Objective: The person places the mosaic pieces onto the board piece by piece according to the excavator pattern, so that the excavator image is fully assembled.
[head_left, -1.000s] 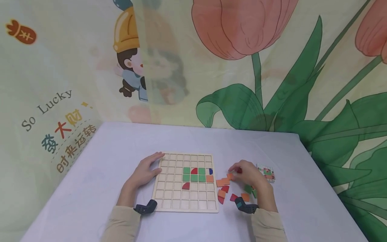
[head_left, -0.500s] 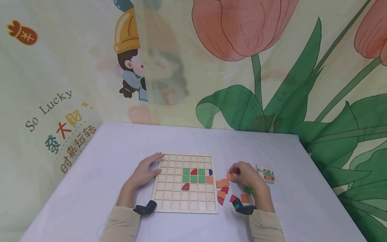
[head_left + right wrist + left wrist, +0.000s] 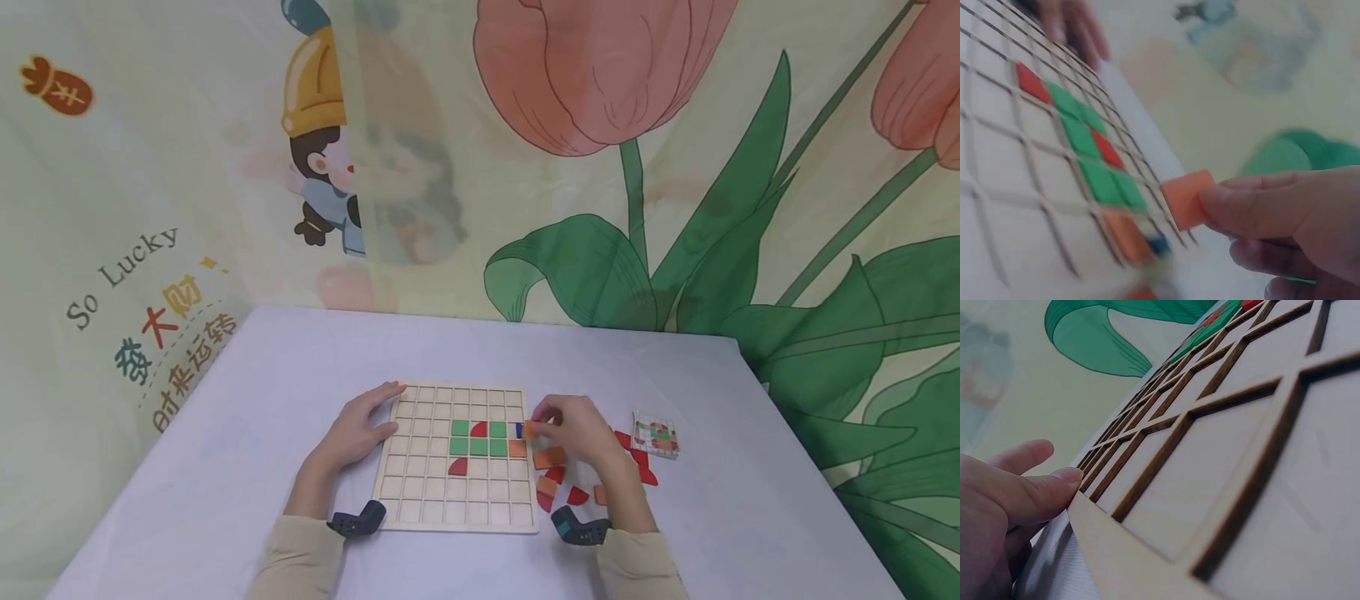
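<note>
A square wooden grid board (image 3: 420, 492) lies on the table. My left hand (image 3: 360, 425) rests at its left edge, the thumb (image 3: 1063, 478) on the rim in the left wrist view and the fingers stretched forward. Over the board's right edge my right hand (image 3: 581, 427) pinches an orange square tile (image 3: 1184, 197) between thumb and fingers. In the cells sit several green tiles (image 3: 478, 447), two tiles with red quarter-round shapes (image 3: 458, 467), an orange tile (image 3: 517, 448) and a partly covered blue piece (image 3: 518, 431) close by the held tile.
Right of the board lie loose orange tiles (image 3: 551, 457) and red pieces (image 3: 577, 496). More red pieces (image 3: 643, 467) show beyond my right wrist, beside a small patterned card (image 3: 656, 434). A printed cloth (image 3: 420, 275) hangs behind the table.
My right hand has picked up the orange tile from the table and carried it left to the board's right edge. Red pieces near the card are now uncovered. My left hand stays in place.
</note>
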`<action>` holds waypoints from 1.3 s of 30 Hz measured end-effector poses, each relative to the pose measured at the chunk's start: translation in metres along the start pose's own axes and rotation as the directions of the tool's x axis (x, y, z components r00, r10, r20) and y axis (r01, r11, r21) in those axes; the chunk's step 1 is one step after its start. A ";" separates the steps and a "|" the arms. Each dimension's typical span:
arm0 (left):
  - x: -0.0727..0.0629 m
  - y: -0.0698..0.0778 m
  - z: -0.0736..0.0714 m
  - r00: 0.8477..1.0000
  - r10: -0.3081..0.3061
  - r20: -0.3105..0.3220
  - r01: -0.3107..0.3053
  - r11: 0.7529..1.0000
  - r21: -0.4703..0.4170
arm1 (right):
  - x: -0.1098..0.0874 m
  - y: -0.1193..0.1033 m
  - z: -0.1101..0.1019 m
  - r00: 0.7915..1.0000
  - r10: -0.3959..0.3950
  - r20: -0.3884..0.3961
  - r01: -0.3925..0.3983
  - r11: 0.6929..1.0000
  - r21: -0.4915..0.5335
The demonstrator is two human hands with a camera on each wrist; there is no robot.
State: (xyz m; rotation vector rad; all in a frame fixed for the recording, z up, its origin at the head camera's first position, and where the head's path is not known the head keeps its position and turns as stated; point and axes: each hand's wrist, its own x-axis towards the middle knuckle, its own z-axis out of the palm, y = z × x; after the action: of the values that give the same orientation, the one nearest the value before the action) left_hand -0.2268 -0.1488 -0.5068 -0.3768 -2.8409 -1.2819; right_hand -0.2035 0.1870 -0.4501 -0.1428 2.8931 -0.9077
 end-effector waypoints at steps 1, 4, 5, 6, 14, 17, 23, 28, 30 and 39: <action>0.000 0.000 0.000 1.000 -0.002 -0.001 0.002 1.000 -0.003 | 0.000 -0.008 0.006 0.999 -0.035 0.022 0.035 0.999 0.005; -0.001 0.000 -0.001 1.000 0.002 0.000 -0.002 1.000 -0.005 | -0.003 -0.029 0.024 0.991 -0.111 0.079 0.111 0.994 0.006; -0.002 0.000 -0.001 1.000 0.002 -0.001 -0.002 1.000 -0.007 | -0.004 -0.034 0.030 0.988 -0.123 0.090 0.123 0.992 -0.002; -0.002 -0.001 -0.001 1.000 0.004 0.000 -0.004 1.000 -0.005 | -0.005 -0.038 0.035 0.987 -0.128 0.095 0.130 0.991 -0.011; 0.000 -0.001 0.000 1.000 0.001 0.004 -0.001 1.000 -0.001 | -0.009 -0.045 0.050 0.981 -0.158 0.111 0.166 0.984 -0.066; 0.000 -0.001 -0.001 1.000 0.003 0.004 -0.003 1.000 0.000 | -0.010 -0.046 0.050 0.978 -0.175 0.112 0.185 0.979 -0.089; -0.001 -0.001 -0.002 1.000 0.013 0.003 -0.013 1.000 -0.012 | -0.011 -0.051 0.052 0.979 -0.185 0.090 0.197 0.970 -0.142; -0.001 -0.001 -0.004 1.000 0.023 -0.002 -0.023 1.000 -0.014 | -0.010 -0.055 0.056 0.974 -0.215 0.073 0.226 0.952 -0.207; 0.000 -0.001 -0.004 1.000 0.018 -0.004 -0.018 1.000 -0.014 | -0.010 -0.057 0.057 0.971 -0.228 0.076 0.239 0.945 -0.224; 0.000 -0.002 0.000 1.000 -0.007 0.012 0.007 1.000 -0.023 | -0.007 -0.017 0.019 0.994 -0.033 0.102 0.044 0.994 -0.104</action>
State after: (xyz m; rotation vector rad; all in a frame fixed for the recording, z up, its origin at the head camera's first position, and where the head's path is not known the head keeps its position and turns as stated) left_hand -0.2273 -0.1500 -0.5079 -0.3767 -2.8421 -1.3198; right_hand -0.1932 0.1635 -0.4553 -0.2465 2.8543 -0.7300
